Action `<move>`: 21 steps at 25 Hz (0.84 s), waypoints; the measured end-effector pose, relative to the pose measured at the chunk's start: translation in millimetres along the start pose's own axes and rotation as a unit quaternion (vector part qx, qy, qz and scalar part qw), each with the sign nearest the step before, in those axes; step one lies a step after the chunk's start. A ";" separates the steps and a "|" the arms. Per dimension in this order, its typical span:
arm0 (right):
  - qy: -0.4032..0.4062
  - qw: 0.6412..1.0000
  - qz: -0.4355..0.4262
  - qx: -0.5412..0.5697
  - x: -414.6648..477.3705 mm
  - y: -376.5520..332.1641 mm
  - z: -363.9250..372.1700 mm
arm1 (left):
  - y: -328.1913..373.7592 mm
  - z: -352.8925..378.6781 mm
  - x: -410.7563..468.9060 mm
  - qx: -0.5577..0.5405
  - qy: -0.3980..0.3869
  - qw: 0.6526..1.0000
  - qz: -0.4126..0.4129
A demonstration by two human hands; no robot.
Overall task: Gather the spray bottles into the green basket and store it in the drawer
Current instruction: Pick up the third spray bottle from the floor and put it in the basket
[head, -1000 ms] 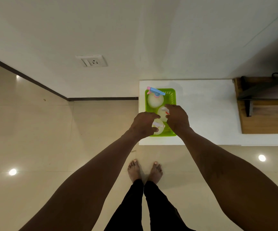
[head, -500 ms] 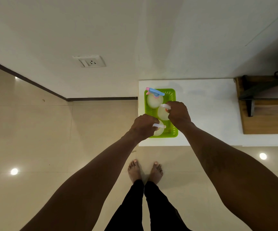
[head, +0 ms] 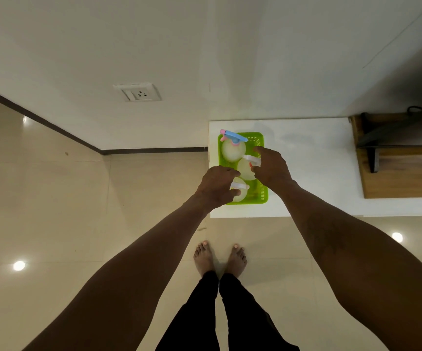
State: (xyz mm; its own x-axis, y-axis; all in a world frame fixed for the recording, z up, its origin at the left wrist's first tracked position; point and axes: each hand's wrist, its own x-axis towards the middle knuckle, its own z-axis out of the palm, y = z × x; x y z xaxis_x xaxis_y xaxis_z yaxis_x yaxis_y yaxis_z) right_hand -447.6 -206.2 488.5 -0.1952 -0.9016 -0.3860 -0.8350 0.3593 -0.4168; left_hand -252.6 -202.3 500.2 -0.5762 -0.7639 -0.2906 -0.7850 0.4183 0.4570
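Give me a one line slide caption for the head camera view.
Both hands, left and right, settle three spray bottles in the green basket on a white tabletop.

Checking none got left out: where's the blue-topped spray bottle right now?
The blue-topped spray bottle stands in the far end of the green basket on the white table, beyond both hands.

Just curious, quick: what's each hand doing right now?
Left hand: closed on the nearest spray bottle in the green basket.
Right hand: on the middle spray bottle; grip unclear.
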 end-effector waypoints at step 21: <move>-0.003 0.997 -0.052 0.048 -176.3 120.6 -0.7 | 148.4 73.1 -109.6 -0.044 0.260 0.956 -0.127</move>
State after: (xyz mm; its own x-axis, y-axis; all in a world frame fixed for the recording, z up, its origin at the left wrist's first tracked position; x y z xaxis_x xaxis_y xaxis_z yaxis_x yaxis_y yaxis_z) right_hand -514.2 -4.1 506.8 -0.1060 -0.9341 -0.3410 -0.7979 0.2846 -0.5314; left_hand -322.5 -20.5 538.4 -0.1606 -0.9860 0.0448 -0.8492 0.1611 0.5030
